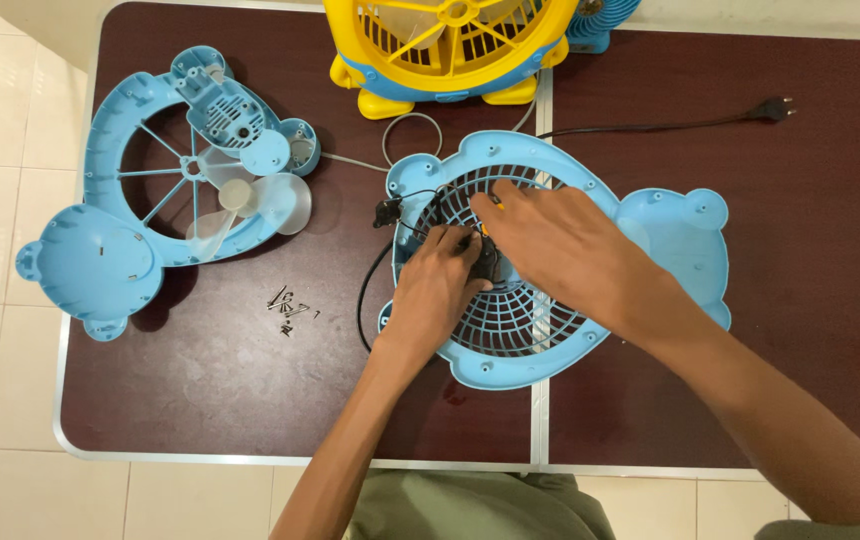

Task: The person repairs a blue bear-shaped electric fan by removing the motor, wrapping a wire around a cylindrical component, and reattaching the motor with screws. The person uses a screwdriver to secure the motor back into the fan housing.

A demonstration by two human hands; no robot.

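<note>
Blue fan grille shell (670, 240), bear-shaped, lies flat across the seam of the 2 dark maroon table (750, 400) halves, long axis running roughly 9 to 3 o'clock, ear lobe at the 3 o'clock end. At the grille hub sits a small black part (487, 262), probably the motor, mostly covered. Left hand (435, 290) comes in from 6 o'clock, fingers curled tight around the black part, so it is the nearer hand and appears closed on it. Right hand (565, 250) reaches from 4 o'clock, palm down, fingers spread over the grille just at 1 o'clock of the hub; a bit of yellow-orange shows under its fingertips, cannot tell if it grips anything. Black cord (650, 127) runs from the hub area out to a plug (775, 106) at 2 o'clock. Loose screws (287, 303) lie at 9 o'clock of the left hand. Second blue shell (100, 260) with pale blade (250, 200) lies well apart at 10 o'clock. Yellow fan (450, 40) at 12 o'clock is cut off by the frame edge. Hub detail hidden by both hands.
</note>
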